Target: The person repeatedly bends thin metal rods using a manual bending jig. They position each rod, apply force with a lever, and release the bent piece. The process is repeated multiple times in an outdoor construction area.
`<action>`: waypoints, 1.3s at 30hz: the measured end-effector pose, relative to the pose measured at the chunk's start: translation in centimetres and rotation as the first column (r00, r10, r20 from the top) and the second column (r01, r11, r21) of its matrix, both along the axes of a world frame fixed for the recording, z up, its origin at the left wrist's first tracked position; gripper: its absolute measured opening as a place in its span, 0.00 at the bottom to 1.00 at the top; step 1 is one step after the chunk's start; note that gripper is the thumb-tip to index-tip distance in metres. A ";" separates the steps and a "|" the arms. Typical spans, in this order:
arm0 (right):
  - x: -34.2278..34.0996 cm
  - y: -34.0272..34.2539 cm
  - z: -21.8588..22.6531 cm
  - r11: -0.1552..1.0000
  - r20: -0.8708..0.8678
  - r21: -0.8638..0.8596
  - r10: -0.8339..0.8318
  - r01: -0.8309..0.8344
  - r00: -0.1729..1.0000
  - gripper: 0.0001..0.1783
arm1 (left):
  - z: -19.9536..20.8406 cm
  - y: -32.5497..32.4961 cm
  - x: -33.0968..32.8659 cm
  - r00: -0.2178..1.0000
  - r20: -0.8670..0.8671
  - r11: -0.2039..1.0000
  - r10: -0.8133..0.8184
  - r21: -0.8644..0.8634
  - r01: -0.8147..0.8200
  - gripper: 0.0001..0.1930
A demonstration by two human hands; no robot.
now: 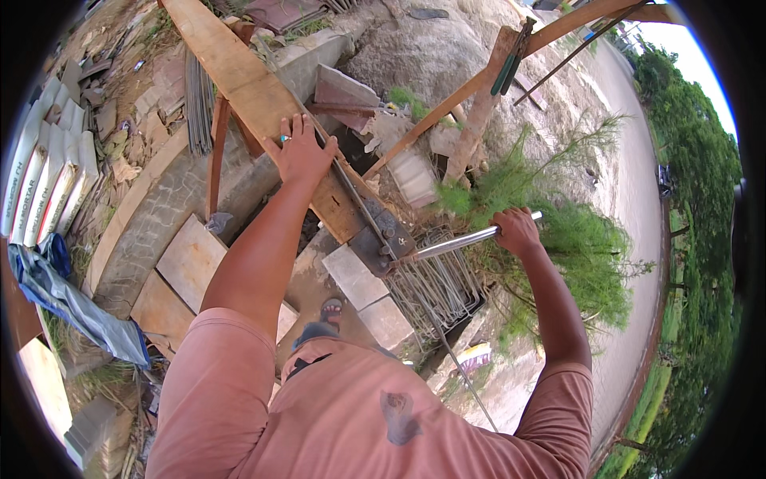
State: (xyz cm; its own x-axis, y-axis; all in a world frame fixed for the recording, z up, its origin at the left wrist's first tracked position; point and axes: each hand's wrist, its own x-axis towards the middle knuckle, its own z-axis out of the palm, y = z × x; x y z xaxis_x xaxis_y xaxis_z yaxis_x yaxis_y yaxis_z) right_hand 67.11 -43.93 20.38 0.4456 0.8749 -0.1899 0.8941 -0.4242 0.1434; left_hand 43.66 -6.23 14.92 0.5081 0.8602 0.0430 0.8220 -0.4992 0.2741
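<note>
My left hand (302, 152) lies flat with fingers stretched on a long wooden plank (239, 76), its thumb side beside a thin steel rod (355, 188) that runs along the plank. At the plank's near end is a dark metal bending plate (387, 231) with pegs, where the rod meets a silver pipe handle (459, 242). My right hand (517, 230) is wrapped round that handle near its far right end. From the plate, a length of rod extends toward the lower right. Below the handle rests a stack of bent steel stirrups (443, 279).
Green-handled pincers (512, 64) hang on a wooden brace at the upper right. Concrete slabs (355, 275) lie near my foot. Straight rods (198, 104) lean left of the plank. White bags (56, 176) stand far left. A leafy shrub (558, 247) surrounds my right hand.
</note>
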 end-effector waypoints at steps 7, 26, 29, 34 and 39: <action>0.1 -0.8 -1.5 0.993 0.062 0.121 -0.014 0.007 0.998 0.08 | -0.6 0.5 0.1 1.000 0.005 1.000 0.008 0.013 -0.008 0.40; -1.3 -1.3 -2.5 0.982 0.026 0.116 -0.152 0.148 0.988 0.06 | -3.1 -10.3 -7.0 0.647 0.762 0.997 0.040 0.015 -0.079 0.29; -2.0 -1.8 -3.7 0.968 0.030 0.215 -0.141 0.131 0.990 0.07 | -4.6 -24.9 -12.4 0.582 0.627 0.590 0.518 -0.755 0.286 0.29; -1.6 -1.6 -2.6 0.952 0.042 0.302 -0.060 0.045 0.997 0.08 | -4.3 -42.2 -11.4 0.782 0.301 -0.202 0.546 -0.858 0.471 0.23; -1.8 -1.0 -3.2 0.945 0.016 0.318 -0.080 0.071 0.997 0.10 | -2.0 -45.5 -8.6 0.577 0.145 -0.164 0.804 -0.878 0.449 0.21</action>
